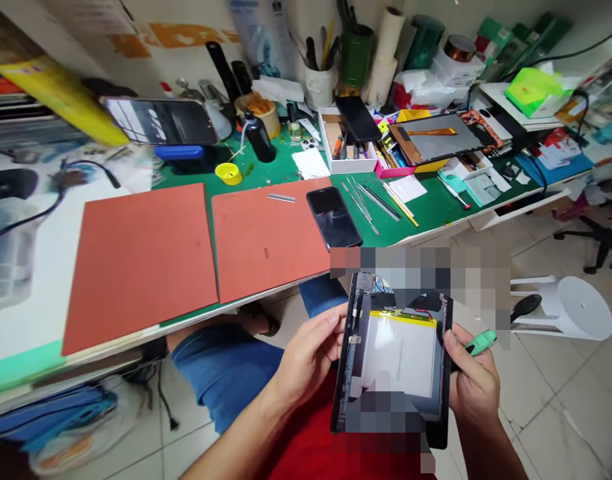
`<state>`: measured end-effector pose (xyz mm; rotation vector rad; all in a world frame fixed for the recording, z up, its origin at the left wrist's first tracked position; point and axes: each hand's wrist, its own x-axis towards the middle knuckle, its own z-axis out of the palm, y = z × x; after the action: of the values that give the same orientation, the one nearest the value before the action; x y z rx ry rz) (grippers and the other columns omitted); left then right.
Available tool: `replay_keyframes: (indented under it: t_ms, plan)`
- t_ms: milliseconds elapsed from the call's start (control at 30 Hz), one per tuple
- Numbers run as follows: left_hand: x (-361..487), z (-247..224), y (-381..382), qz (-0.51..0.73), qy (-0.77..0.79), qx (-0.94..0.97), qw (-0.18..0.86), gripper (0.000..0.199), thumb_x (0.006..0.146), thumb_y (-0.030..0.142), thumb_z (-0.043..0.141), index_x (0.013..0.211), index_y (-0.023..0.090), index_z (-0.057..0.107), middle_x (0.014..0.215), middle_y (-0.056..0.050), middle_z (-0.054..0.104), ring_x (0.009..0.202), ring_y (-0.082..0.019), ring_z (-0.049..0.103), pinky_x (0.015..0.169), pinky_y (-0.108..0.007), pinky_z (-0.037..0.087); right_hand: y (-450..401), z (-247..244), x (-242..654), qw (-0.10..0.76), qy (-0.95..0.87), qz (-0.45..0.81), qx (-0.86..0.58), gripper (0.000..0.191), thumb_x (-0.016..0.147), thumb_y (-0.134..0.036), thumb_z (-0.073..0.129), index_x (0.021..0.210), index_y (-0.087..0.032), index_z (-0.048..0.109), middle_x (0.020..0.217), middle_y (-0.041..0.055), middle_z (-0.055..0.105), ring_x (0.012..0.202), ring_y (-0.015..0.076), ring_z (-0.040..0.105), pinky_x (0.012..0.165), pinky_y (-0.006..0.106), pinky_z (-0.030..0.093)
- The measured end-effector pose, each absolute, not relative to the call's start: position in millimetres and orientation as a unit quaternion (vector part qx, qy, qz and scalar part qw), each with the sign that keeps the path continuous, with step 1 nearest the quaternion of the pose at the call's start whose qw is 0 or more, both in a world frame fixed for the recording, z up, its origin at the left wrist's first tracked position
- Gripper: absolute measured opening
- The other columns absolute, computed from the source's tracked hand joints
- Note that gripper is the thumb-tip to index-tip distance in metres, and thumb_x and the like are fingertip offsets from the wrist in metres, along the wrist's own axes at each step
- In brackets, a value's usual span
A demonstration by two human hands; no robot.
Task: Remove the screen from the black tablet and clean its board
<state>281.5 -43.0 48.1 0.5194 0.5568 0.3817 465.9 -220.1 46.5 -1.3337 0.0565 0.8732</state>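
Above my lap I hold an opened tablet (441, 373) upright, its inside facing me. A flat silver-grey battery (399, 353) with yellow tape along its top edge fills much of it. My left hand (306, 357) is closed on the tablet's left edge. On the opposite edge, my right hand (473, 383) grips with the thumb in front. A tool with a green handle (481, 341) sticks out of this same hand; its working end is hidden. Blurred blocks cover the tablet's lower part and the area above it.
Two orange-brown mats (146, 260) lie on the green workbench. A black phone (333, 217) rests on the right mat's edge, beside tweezers and metal picks (361, 207). Behind are a yellow cap (229, 174), a black bottle (259, 137) and tool boxes (351, 160). A white stool (581, 307) stands right.
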Motion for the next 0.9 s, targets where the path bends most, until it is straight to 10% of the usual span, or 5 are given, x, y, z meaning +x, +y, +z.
replay_keyframes:
  t_ms: [400, 600, 900]
  plan:
    - [265.4, 60.0, -12.0, 0.239, 0.272, 0.228, 0.904, 0.038, 0.098, 0.036, 0.07, 0.13, 0.016, 0.078, 0.086, -0.007, 0.073, 0.07, -0.012, 0.059, 0.066, -0.024, 0.051, -167.9, 67.2, 461.8, 0.675, -0.018, 0.425, -0.602, 0.035, 0.078, -0.043, 0.09, 0.105, -0.022, 0.083, 0.097, 0.0119, 0.083, 0.085, 0.0355, 0.08, 0.072, 0.046, 0.067]
    - [251.0, 33.0, -22.2, 0.229, 0.298, 0.343, 0.861, 0.056, 0.094, 0.039, 0.077, 0.148, 0.028, 0.065, 0.128, -0.015, 0.078, 0.102, -0.025, 0.077, 0.089, -0.035, 0.062, -151.8, 71.4, 453.8, 0.703, 0.01, 0.395, -0.591, 0.029, 0.082, -0.043, 0.086, 0.101, -0.022, 0.078, 0.096, 0.0077, 0.082, 0.075, 0.0265, 0.077, 0.068, 0.038, 0.064]
    - [300.4, 27.2, -87.8, 0.265, 0.168, 0.541, 0.78, 0.08, 0.09, 0.076, 0.063, 0.151, 0.023, 0.063, 0.135, -0.017, 0.075, 0.129, -0.037, 0.069, 0.103, -0.053, 0.062, -133.2, 60.9, 388.1, 0.73, 0.04, 0.378, -0.568, 0.037, 0.088, -0.054, 0.081, 0.106, -0.026, 0.066, 0.057, -0.0079, 0.054, 0.038, 0.0062, 0.027, 0.04, 0.021, 0.025]
